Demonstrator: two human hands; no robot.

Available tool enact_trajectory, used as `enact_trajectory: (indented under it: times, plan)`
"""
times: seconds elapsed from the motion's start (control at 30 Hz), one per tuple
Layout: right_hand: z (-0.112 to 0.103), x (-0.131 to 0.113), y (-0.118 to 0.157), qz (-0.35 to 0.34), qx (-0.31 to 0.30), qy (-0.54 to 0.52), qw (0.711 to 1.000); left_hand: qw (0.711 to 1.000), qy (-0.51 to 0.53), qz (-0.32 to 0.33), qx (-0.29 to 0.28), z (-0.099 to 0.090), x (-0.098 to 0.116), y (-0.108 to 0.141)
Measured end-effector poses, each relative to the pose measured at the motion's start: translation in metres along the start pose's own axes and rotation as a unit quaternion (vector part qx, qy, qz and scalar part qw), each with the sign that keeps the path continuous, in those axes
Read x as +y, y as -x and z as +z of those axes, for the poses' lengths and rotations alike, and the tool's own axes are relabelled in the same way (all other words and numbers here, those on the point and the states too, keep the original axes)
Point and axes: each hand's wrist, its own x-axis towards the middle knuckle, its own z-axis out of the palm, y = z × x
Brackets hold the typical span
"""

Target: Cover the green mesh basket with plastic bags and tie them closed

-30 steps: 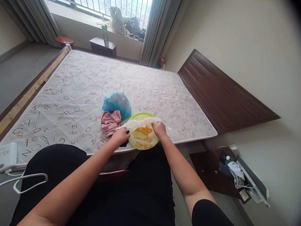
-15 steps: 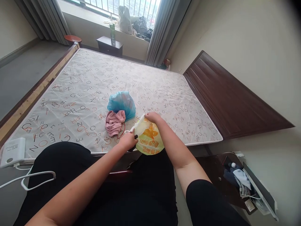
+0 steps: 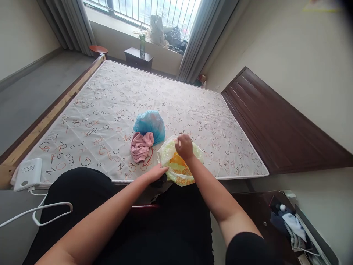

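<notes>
A translucent yellow-green plastic bag point(image 3: 180, 176) with orange print lies at the mattress's near edge, its mouth spread wider at the top. My left hand point(image 3: 158, 172) pinches the bag's left rim. Over the bag's upper part is my right hand point(image 3: 184, 146), its fingers curled; what they hold, if anything, is hidden. Left of the bag, a crumpled pink cloth point(image 3: 141, 148) rests against a blue plastic bag point(image 3: 151, 125) on the mattress point(image 3: 187, 97). Something black, partly hidden, sits below my left hand.
A white device point(image 3: 29, 173) with a cable lies at the mattress's near left corner. The dark headboard point(image 3: 281, 129) stands at the right. Clothes point(image 3: 289, 224) are piled on a dark bedside table point(image 3: 248, 206). A small cabinet point(image 3: 138, 59) stands beyond the bed.
The yellow-green bag has been spread from a gathered shape to a wider one. My right hand has left its upper rim and curled above it. The view has shifted slightly.
</notes>
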Motion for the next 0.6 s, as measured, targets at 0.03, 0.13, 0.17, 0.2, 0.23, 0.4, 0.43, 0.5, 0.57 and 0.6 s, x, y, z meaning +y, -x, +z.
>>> enact_trajectory:
  times: [0.03,0.13,0.17,0.2,0.23,0.4,0.43,0.5,0.57,0.6]
  plan:
    - [0.005,0.000,0.018,-0.073,-0.061,0.012,0.995,1.000,-0.005,0.005,-0.001,0.000,0.000,0.001]
    - [0.020,0.007,0.058,-0.059,-0.256,0.060,0.963,1.000,-0.025,-0.007,0.009,0.004,-0.001,0.003]
    - [0.027,0.011,0.065,-0.010,-0.293,0.079,0.953,0.999,-0.036,-0.017,0.011,0.005,0.000,0.003]
    - [0.034,0.013,0.069,0.042,-0.317,0.097,0.943,0.998,-0.049,-0.027,0.012,0.008,0.000,0.002]
    - [0.043,0.014,0.070,0.085,-0.334,0.111,0.932,0.997,-0.062,-0.035,0.011,0.010,0.000,0.002]
    - [0.100,-0.001,0.071,0.193,-0.411,0.134,0.881,0.996,-0.088,-0.022,0.004,0.019,-0.003,0.005]
    - [0.109,-0.007,0.074,0.210,-0.416,0.137,0.874,0.995,-0.093,-0.029,0.006,0.019,-0.005,0.006]
    - [0.119,-0.017,0.080,0.250,-0.412,0.134,0.866,0.993,-0.103,-0.048,0.007,0.020,-0.007,0.010]
    - [0.119,-0.021,0.084,0.288,-0.397,0.120,0.863,0.994,-0.100,-0.052,0.004,0.020,-0.008,0.011]
    - [0.115,-0.021,0.085,0.296,-0.391,0.111,0.864,0.995,-0.091,-0.047,0.003,0.020,-0.007,0.011]
